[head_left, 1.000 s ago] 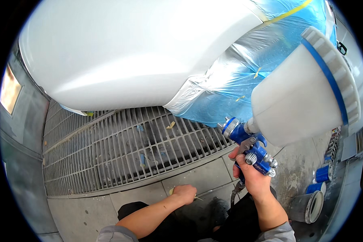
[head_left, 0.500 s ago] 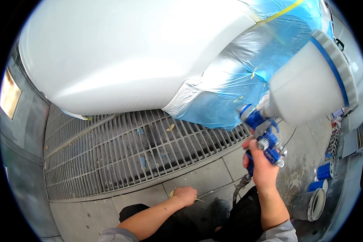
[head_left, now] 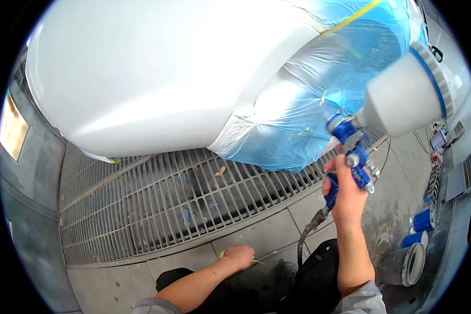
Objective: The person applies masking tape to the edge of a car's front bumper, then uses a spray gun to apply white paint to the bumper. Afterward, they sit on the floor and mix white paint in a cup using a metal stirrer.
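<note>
1. Right hand [head_left: 346,191] grip: closed round the handle of the spray gun [head_left: 357,144]. Gun sat right of centre, nozzle toward the sheet side; whether paint was flowing, could not tell.
2. Cup [head_left: 403,97] on the gun tilted to the right, looked top-heavy. Good handling likely called for a firm wrist, even pace, nozzle square to the surface.
3. Left hand [head_left: 239,256] grip: curled round a pale yellow strip [head_left: 257,261], mostly hidden. Best kept low, out of the spray.
4. Hose [head_left: 304,235] dropped from the handle beside the right knee; slack needed minding.
5. Bucket [head_left: 400,265] and blue cans [head_left: 423,220] edged the right side, so swinging room was tighter there.
6. Grate [head_left: 157,209] lay ahead, giving open room leftward, under the panel's lower edge.
7. White panel [head_left: 157,83] met the blue sheet [head_left: 350,68] along a curved edge; steady overlap there probably mattered most.
</note>
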A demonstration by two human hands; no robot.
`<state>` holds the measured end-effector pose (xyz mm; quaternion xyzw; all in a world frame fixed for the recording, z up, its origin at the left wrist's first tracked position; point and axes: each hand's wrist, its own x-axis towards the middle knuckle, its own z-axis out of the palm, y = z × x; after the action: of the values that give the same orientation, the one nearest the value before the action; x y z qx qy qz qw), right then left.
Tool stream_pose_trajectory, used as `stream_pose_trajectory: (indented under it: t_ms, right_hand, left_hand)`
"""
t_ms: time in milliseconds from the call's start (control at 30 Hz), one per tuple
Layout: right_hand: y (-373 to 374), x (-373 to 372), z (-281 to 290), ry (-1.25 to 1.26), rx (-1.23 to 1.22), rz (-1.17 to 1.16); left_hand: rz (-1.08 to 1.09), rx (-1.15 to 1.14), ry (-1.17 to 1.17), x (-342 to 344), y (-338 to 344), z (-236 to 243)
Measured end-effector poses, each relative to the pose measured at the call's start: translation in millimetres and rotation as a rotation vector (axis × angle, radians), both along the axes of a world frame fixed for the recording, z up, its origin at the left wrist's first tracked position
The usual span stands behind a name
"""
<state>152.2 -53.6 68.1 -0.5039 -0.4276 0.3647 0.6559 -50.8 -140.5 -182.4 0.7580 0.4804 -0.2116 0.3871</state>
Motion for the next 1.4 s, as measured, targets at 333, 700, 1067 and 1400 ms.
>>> stream_pose_trajectory:
  t_ms: [333,700,1067,1400]
  right_hand:
    - [-25,0,-39,0.029,-0.211,0.192]
    - [-47,-35,-65,-0.438,0.059,0.881]
    - [33,96,-41,0.087,-0.18,0.347]
    - [39,96,-120,0.414,-0.341,0.621]
  left_hand:
    - [0.045,0.015,0.029,-4,5,1]
    - [0.057,-0.044,0.109,-9,-1,-10]
    - [-0.001,-0.107,0.174,-24,-27,-42]
    - [0.046,-0.056,0.216,-49,-65,-50]
